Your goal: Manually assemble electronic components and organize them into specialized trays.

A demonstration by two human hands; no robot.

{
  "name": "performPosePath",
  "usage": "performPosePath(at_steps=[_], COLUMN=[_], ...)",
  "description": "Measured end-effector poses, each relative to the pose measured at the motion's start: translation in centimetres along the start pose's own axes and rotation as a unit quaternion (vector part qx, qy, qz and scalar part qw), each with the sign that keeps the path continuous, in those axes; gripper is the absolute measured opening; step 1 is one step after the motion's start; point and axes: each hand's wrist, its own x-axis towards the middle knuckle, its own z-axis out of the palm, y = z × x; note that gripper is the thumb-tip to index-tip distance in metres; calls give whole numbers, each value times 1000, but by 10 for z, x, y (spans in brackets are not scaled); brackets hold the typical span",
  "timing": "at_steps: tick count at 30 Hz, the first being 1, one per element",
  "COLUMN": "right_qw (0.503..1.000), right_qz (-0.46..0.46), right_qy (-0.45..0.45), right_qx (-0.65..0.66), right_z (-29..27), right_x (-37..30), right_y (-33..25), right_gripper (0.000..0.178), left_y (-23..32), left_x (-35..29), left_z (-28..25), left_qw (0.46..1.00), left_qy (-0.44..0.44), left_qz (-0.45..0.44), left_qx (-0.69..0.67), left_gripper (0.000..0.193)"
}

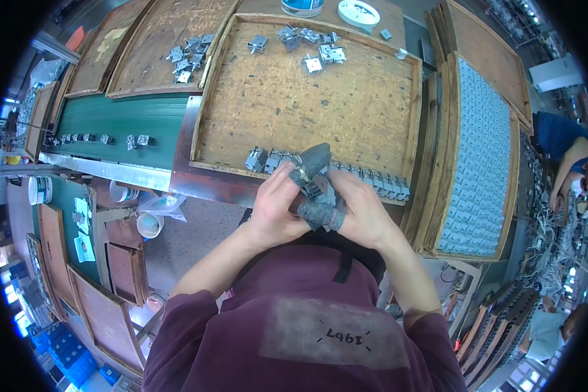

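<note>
Both hands meet over the near edge of a wooden tray (300, 111), closed around a small boxy silver metal part (320, 191). My left hand (274, 208) grips it from the left, and my right hand (362, 212) from the right. Grey cloth covers wrap some of the fingers and hide much of the part. Along the tray's near rim, on both sides of my hands, stands a row of similar metal parts (379, 184). Several more loose metal parts (312, 64) lie near the tray's far side.
Left of the tray runs a green conveyor belt (130, 117) carrying several metal parts (139, 140). Beyond it, another wooden tray (157, 52) holds a small heap. At right, a tray is packed with grey metal pieces (477, 163). A co-worker (568, 144) bends at the far right.
</note>
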Motion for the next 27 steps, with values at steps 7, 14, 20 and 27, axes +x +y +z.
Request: performPosePath(at_steps=[7,14,20,27], right_qw=[996,985,969,965], right_qz=[48,88,22,42], right_qy=[-31,-146,-114,-189], right_qx=[68,12,-216,-177], right_z=[11,20,72,85], right_x=[10,58,106,117], right_y=[-12,-2,17,45], right_gripper=[44,43,41,41], left_y=[0,-33,-102,-126], left_x=[0,2,1,9], left_z=[-22,-75,-119,-107], left_qw=[999,991,945,929], left_qy=[-12,-16,-71,-216], left_qz=[42,-22,-296,-293], left_qx=[6,132,122,68], left_gripper=[63,58,51,41])
